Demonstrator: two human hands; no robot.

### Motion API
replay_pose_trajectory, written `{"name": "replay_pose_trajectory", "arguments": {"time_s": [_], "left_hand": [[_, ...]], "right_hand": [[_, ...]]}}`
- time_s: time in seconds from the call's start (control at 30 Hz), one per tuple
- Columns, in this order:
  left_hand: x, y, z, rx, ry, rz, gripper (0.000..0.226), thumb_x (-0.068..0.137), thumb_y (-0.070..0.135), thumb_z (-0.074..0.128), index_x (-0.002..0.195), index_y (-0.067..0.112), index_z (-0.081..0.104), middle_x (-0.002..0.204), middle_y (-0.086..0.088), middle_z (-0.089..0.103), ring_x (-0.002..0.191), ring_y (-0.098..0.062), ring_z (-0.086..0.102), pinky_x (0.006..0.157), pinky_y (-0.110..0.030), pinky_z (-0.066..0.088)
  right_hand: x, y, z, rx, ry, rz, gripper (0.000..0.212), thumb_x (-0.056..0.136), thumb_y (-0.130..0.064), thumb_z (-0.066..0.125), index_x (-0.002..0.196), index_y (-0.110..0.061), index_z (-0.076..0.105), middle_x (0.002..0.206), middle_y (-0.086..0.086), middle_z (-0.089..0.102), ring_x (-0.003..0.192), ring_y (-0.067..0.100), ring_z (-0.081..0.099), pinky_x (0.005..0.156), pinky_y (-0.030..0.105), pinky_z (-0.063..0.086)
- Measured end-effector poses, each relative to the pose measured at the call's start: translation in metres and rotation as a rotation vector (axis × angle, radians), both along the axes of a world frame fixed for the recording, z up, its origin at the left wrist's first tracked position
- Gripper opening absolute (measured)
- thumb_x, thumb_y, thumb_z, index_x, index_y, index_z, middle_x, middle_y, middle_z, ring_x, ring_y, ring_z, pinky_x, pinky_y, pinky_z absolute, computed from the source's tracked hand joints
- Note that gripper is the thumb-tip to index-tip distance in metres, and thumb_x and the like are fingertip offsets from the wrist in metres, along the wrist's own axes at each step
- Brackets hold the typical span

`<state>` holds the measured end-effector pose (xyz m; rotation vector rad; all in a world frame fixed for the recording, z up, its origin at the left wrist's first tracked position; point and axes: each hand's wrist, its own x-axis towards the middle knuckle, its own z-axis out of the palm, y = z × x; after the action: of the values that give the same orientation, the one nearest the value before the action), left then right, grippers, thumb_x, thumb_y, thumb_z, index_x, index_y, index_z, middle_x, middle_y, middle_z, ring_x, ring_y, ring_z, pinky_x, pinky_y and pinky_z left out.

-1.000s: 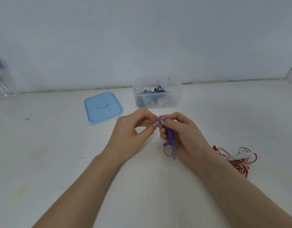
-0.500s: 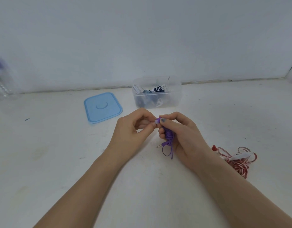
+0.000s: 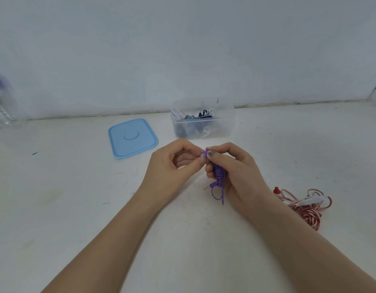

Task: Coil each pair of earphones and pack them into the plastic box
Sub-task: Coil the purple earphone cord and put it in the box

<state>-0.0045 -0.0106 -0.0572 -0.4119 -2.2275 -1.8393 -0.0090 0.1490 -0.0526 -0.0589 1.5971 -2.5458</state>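
Purple earphones [image 3: 219, 176] sit coiled in my right hand [image 3: 235, 172], above the table, near the box [image 3: 201, 119]; my left hand [image 3: 174, 166] pinches the earbud; best tuck it snugly before packing.

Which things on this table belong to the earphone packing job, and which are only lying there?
Belong to the job:
- purple earphones, gripped by the right hand and pinched by the left hand
- red-and-white earphones, on the table
- plastic box, open, with earphones inside
- blue lid, beside the box

Just lying about:
- blurred clear object at the left edge
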Motion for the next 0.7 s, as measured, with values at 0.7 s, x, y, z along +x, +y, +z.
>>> {"name": "replay_pose_trajectory", "arguments": {"time_s": [0.7], "left_hand": [[-0.0006, -0.0052, 0.0074, 0.099, -0.008, -0.087, 0.014, 0.082, 0.000, 0.077, 0.090, 0.005, 0.066, 0.083, -0.003, 0.073, 0.078, -0.015, 0.072, 0.079, -0.023, 0.058]], "right_hand": [[0.0039, 0.0007, 0.0066, -0.152, -0.144, 0.199, 0.009, 0.094, -0.003, 0.057, 0.086, -0.004, 0.062, 0.072, 0.008, 0.060, 0.058, 0.013, 0.053, 0.051, 0.021, 0.047]]}}
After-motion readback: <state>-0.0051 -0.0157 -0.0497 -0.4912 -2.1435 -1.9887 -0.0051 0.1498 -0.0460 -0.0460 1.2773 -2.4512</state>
